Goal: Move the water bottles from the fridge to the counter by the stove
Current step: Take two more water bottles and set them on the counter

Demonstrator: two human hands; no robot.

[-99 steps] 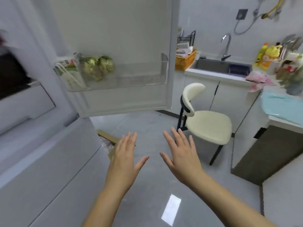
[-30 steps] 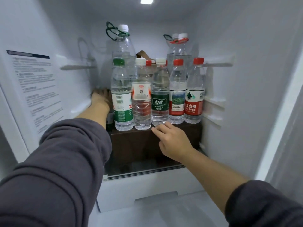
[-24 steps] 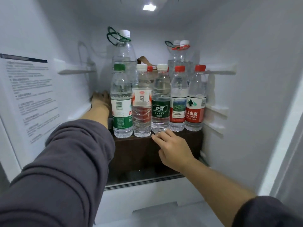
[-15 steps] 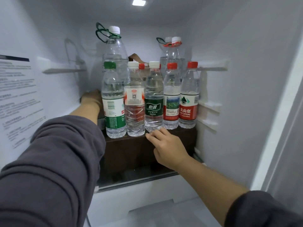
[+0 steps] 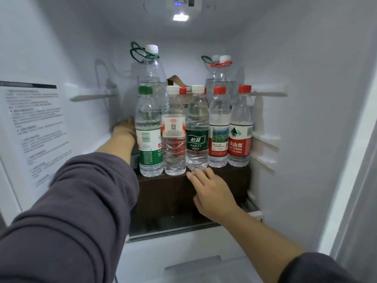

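Several small water bottles stand in a front row on a dark brown box inside the fridge: a green-capped bottle, a white-capped one, a dark-green-labelled one and two red-capped ones. Taller bottles with carry loops stand behind. My left hand reaches past the green-capped bottle on its left; its fingers are hidden. My right hand rests its fingertips on the box's front top edge, just under the dark-green-labelled bottle, holding nothing.
The white fridge walls close in on both sides, with a printed sticker on the left wall and shelf rails at cap height. A glass shelf edge and a white drawer lie below the box.
About three seconds ago both hands hung open in front of the kitchen floor. Over the last second they have stayed at the box and bottles; only the view shifted slightly.
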